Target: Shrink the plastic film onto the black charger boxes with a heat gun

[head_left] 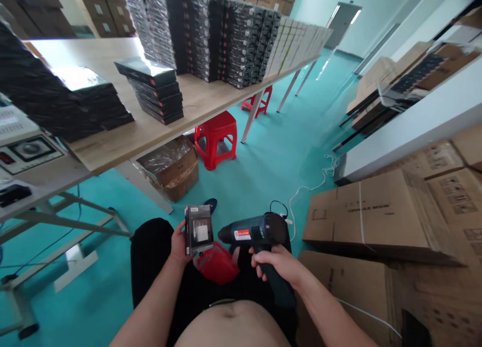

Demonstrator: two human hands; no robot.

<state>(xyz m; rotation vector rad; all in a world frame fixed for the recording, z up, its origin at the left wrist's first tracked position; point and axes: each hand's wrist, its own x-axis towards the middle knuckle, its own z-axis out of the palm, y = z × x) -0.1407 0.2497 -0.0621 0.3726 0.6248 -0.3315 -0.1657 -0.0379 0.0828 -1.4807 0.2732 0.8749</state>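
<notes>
My left hand [178, 242] is closed on the left side of a small dark product box [199, 229], which seems to have clear plastic film around it and a white item pictured or showing on its face. In my right hand [276, 261] is a dark heat gun [256, 231], gripped by its handle. Its nozzle points left toward the box, with a small gap between them. Below both lies the red seat of a stool [216, 264], between my legs.
Stacks of film-wrapped black boxes [241, 40] and a short stack [160, 93] stand on the wooden table [203, 98]. Beneath are an open carton [176, 168] and a red stool [216, 136]. Large cartons [361, 211] crowd my right; a white cable [301, 191] crosses the floor.
</notes>
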